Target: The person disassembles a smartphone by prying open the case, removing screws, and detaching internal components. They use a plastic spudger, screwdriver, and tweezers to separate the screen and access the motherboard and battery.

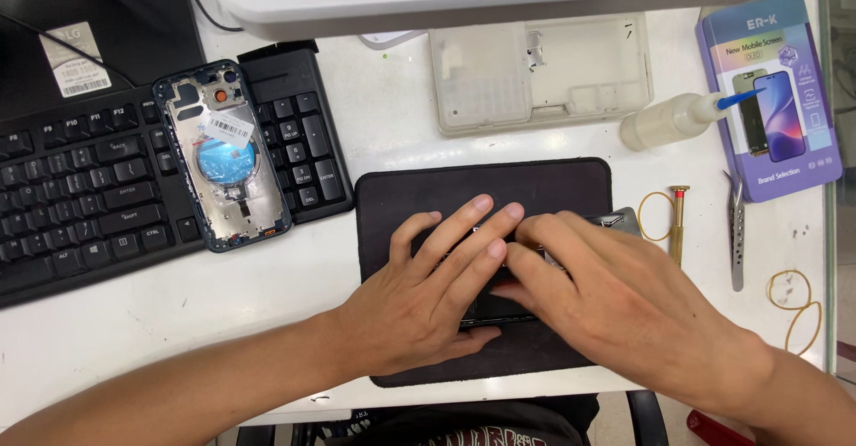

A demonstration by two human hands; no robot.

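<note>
White counter [267,312] carries everything; the black work mat [473,192] at its near edge serves as the landmark for all positions. Left of the mat lies a black keyboard [89,196] with an opened phone rear housing [223,156] resting on its keys. Beyond the mat sits a pale plastic parts tray [539,71]; to the mat's right, a purple screen-replacement box [771,98], a glue bottle [678,118], a small screwdriver [679,223] and tweezers [736,232].

On the mat's centre lies the dark phone [499,314], mostly covered by your hands. Your left hand [419,303] lies flat, fingers spread and pressing down; no closed grip. Your right hand [615,303] bears on the phone's far end with fingertips, likewise pressing, not clasping.

Judgement: this looks like pressing a part home. Keep pressure even, work along the edges, keep the phone square on the mat, and avoid loading one corner.
</note>
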